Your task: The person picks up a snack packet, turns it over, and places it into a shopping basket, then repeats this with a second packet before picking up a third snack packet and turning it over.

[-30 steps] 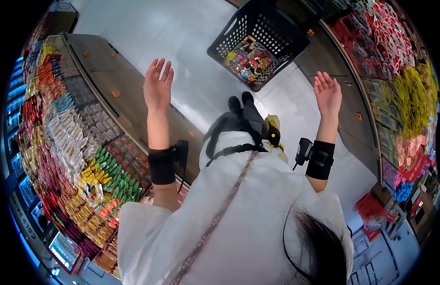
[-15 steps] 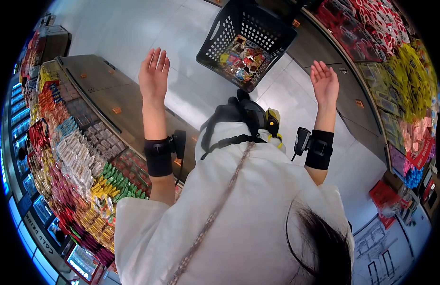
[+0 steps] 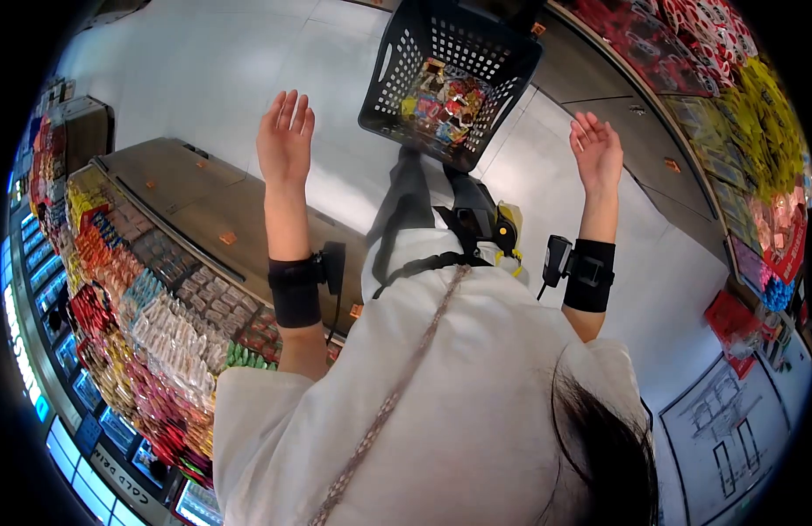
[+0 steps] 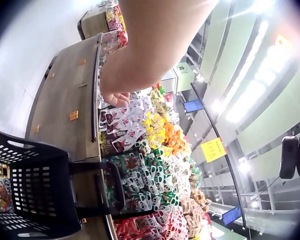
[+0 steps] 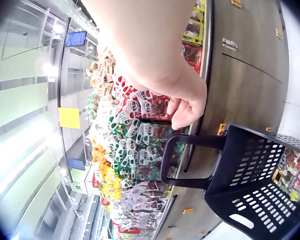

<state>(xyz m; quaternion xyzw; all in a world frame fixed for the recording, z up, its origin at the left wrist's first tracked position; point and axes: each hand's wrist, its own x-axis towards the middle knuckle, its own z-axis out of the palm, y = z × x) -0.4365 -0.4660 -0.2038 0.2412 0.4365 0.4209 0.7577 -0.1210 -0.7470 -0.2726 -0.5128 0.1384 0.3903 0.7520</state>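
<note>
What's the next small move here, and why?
Probably bring the right hand forward to the handle of the basket. Both that hand and the left hand look open and empty, nothing grips the handle, and the basket, with packets inside, sits ahead of the feet, out of either hand's grasp.

Gap L of basket (image 3: pixel 415 143), cabinet (image 3: pixel 599 79) R, prob. tight

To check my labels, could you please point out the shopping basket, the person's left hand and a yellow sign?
Shopping basket (image 5: pixel 216 186): right wrist view, on its dark side wall.
Left hand (image 3: pixel 285 147): head view, on the middle of the hand.
Yellow sign (image 4: pixel 213 150): left wrist view, on its face.
</note>
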